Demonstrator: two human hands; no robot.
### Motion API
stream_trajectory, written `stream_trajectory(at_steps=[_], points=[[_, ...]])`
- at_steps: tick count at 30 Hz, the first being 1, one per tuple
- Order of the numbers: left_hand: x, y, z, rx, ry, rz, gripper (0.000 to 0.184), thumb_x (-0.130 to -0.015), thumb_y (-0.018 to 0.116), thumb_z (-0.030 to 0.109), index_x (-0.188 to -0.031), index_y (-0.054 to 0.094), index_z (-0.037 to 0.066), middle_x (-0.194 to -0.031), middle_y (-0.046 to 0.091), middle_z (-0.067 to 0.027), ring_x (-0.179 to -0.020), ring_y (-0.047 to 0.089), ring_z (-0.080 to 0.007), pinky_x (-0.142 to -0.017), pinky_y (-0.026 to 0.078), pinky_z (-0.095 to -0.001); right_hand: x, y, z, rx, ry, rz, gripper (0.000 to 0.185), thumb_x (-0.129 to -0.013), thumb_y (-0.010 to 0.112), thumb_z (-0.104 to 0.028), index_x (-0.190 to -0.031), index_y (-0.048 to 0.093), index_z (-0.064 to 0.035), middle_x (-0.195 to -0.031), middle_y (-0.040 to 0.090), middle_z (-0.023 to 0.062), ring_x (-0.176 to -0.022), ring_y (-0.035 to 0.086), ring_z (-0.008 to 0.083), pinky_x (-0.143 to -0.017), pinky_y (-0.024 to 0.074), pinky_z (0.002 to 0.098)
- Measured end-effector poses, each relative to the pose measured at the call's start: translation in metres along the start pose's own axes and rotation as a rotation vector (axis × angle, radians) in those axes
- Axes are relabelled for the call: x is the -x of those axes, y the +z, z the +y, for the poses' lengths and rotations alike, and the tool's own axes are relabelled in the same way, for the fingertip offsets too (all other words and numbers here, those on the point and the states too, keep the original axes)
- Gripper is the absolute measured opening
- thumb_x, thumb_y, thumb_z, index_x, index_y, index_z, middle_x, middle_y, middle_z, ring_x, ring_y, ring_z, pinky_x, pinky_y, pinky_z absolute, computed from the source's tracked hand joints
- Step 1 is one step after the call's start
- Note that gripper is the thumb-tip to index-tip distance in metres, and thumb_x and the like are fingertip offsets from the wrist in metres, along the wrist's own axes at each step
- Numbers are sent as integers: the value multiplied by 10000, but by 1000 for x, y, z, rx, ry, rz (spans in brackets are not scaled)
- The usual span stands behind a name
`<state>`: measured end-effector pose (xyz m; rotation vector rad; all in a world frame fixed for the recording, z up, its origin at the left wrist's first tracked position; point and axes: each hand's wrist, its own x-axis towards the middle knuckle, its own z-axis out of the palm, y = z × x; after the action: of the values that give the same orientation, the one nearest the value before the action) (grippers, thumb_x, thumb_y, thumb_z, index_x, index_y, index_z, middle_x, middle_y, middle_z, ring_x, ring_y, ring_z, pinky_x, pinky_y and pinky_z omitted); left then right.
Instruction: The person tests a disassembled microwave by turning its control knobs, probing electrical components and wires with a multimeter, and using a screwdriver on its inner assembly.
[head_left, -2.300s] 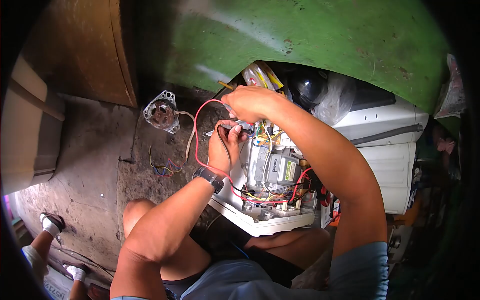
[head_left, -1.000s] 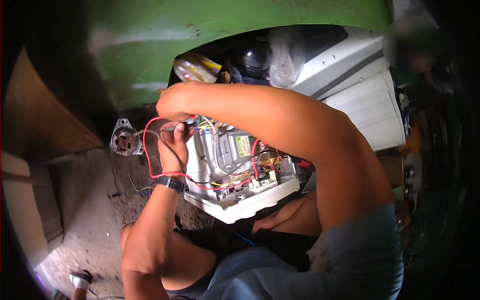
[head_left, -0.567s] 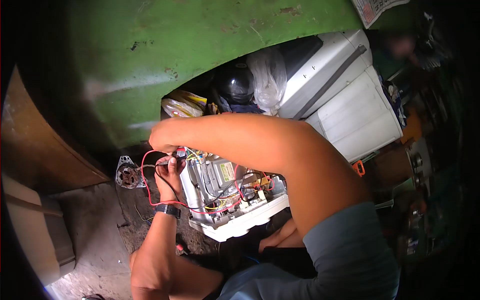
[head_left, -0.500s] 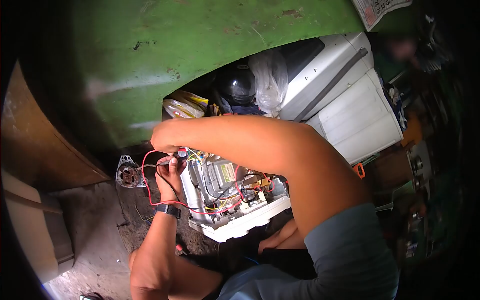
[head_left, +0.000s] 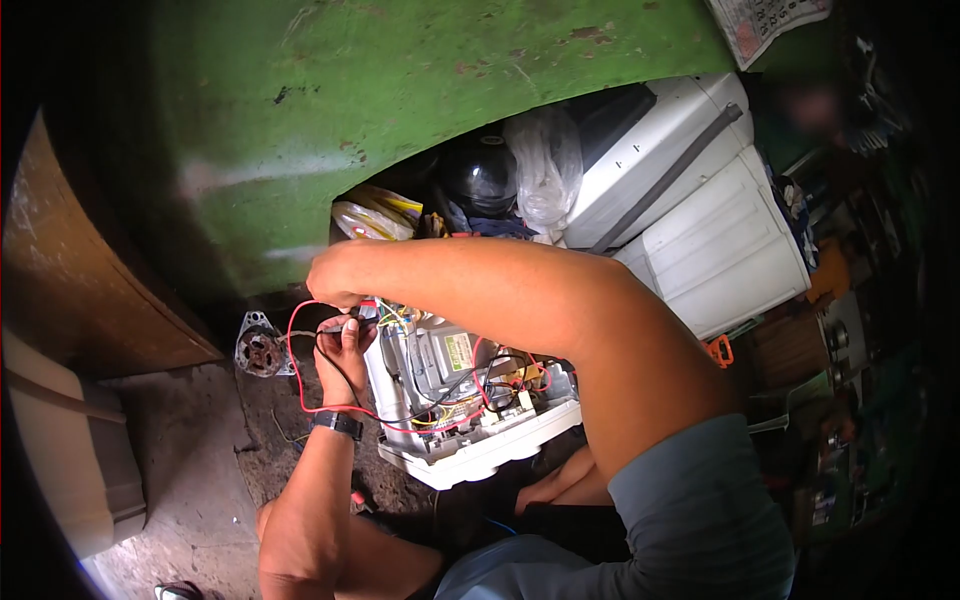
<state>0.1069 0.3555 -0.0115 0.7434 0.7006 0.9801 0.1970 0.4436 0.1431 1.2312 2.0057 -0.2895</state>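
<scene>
My left hand point(head_left: 341, 357) pinches a black probe point(head_left: 362, 325) with a black lead, at the upper left corner of a white appliance panel point(head_left: 480, 465) full of wiring. Just above it, my right hand point(head_left: 335, 277) is closed at the end of a red lead point(head_left: 293, 352); what its fingers hold is hidden behind the hand. Both leads run back to the lower part of the panel. A grey module with a green label point(head_left: 458, 351) sits in the panel's middle. Left of my hands, a round metal motor part point(head_left: 261, 346) lies on the floor.
A green surface point(head_left: 400, 90) spans the top, above plastic bags point(head_left: 548, 170) and a black helmet point(head_left: 476, 184). White appliance bodies point(head_left: 715, 245) stand at right, near an orange-handled tool point(head_left: 719, 351). Brown furniture point(head_left: 90, 270) is at left. A red-tipped tool point(head_left: 360, 497) lies by my leg.
The view has turned and shifted, so the panel and my hands appear further left and lower than at first. Both hands stay together at the panel's upper left corner.
</scene>
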Motion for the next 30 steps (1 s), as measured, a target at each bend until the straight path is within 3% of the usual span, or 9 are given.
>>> stream_trajectory(at_steps=[30], points=[[-1,-1,-4,7,6,-4,174,-998,579,99,-1115,499,-3,-1050,622,-139,-896,688,-242,-811,609,-358,-2,1,-2,1,6,-44,245,-792,760,-204,-995,771,-68,-1055,738,131,-1018,690,313,-824,567,440]])
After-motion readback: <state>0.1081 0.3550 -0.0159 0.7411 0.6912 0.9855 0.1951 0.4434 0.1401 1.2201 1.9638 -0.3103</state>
